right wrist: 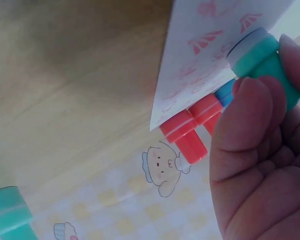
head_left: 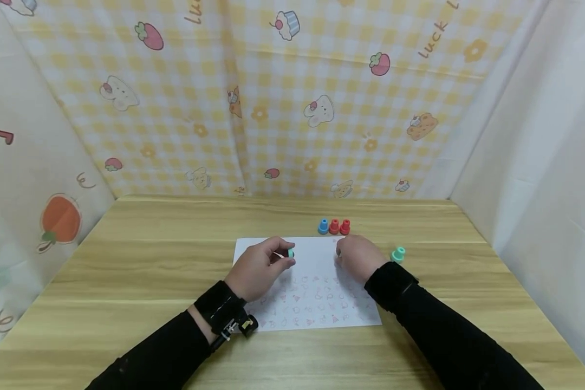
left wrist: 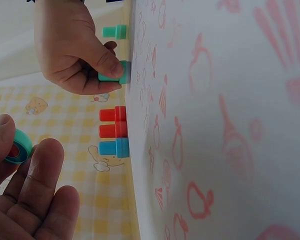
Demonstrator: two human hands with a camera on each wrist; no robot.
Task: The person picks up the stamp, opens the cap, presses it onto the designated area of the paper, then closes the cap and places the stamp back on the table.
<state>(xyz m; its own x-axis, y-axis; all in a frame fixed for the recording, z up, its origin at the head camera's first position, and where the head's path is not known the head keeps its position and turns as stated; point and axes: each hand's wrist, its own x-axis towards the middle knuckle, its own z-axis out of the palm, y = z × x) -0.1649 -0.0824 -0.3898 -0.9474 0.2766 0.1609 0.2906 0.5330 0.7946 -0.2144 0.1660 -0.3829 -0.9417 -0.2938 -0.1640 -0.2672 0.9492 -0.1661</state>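
A white sheet (head_left: 312, 257) with rows of small pink stamped pictures lies on the table. My right hand (head_left: 358, 257) pinches a green toy stamp (right wrist: 262, 65) between thumb and fingers over the sheet's far right part. In the left wrist view, that stamp's wide end is at the paper; whether it touches cannot be told. Above the sheet's left part, my left hand (head_left: 258, 268) holds a small round green cap (left wrist: 21, 146) between thumb and index finger. The cap's open side shows a dark inside with red in it.
Just beyond the sheet's far edge stand a blue stamp (head_left: 323, 226) and two red stamps, one red stamp (head_left: 334, 226) beside the other. Another green stamp (head_left: 398, 254) stands right of the sheet, near my right wrist. A patterned cloth (head_left: 283, 108) hangs behind the wooden table (head_left: 141, 260).
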